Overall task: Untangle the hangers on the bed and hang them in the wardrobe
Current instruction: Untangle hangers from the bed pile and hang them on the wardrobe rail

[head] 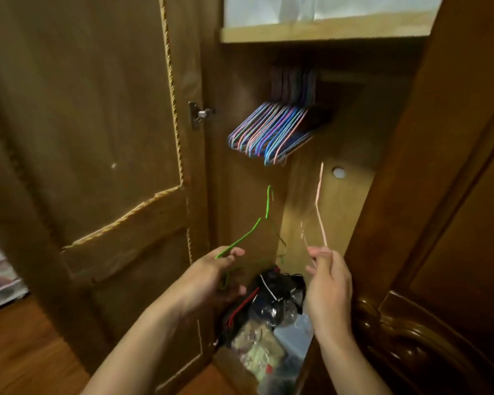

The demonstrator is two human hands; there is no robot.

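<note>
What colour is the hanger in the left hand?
Green: the left hand holds a green hanger. The head view, the only one, shows it.

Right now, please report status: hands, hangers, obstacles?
Left hand grips green hanger. Right hand pinches pink hanger. Both below hung hangers.

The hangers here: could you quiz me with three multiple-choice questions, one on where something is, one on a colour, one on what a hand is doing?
1. Where is the bunch of hangers?
A. On the floor
B. Hanging inside the wardrobe, under the shelf
C. On the door

2. What colour is the hanger in the left hand?
A. Green
B. Black
C. White

3. What is the right hand doing?
A. Resting open
B. Pushing the door
C. Pinching a pink hanger

Answers: 1 B, the bunch hangs below the shelf. 2 A, the green hanger rises from that hand. 3 C, its fingers close on the pink wire.
</note>
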